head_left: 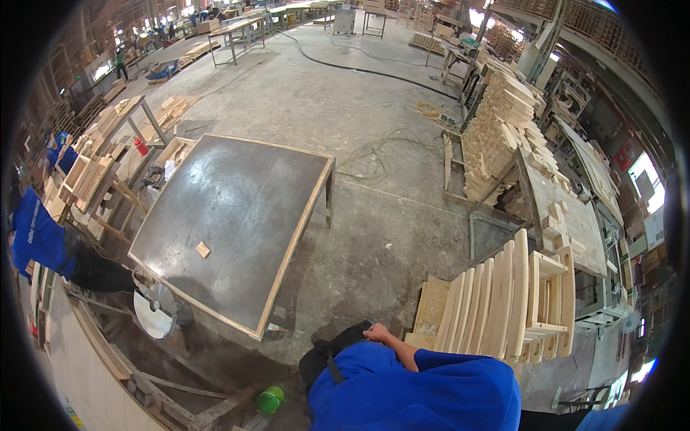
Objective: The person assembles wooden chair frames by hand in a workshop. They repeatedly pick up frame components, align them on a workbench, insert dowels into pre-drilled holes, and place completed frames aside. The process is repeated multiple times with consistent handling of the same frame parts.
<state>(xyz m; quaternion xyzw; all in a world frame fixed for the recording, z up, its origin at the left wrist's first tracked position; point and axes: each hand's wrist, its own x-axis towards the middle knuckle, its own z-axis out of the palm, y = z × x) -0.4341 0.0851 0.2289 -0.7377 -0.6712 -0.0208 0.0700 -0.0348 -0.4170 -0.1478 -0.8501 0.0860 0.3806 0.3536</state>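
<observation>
My right hand (376,332) is at the lower middle, its bare forearm coming out of a blue sleeve (460,361). Its fingers look curled against dark cloth (346,339) in front of my blue top; whatever they may hold is hidden. My left hand does not show. Close by on the right stand pale wooden frames with curved slats (496,294), set in a row. Ahead and to the left is a low table with a dark top and wooden rim (237,179). A small wood block (203,249) lies on it.
A person in blue (39,230) is at the left beside the table. A green container (271,399) sits low at the lower left. Piled wooden parts (503,133) and a workbench (564,208) line the right. Cables (381,154) and a black hose (359,70) cross the floor.
</observation>
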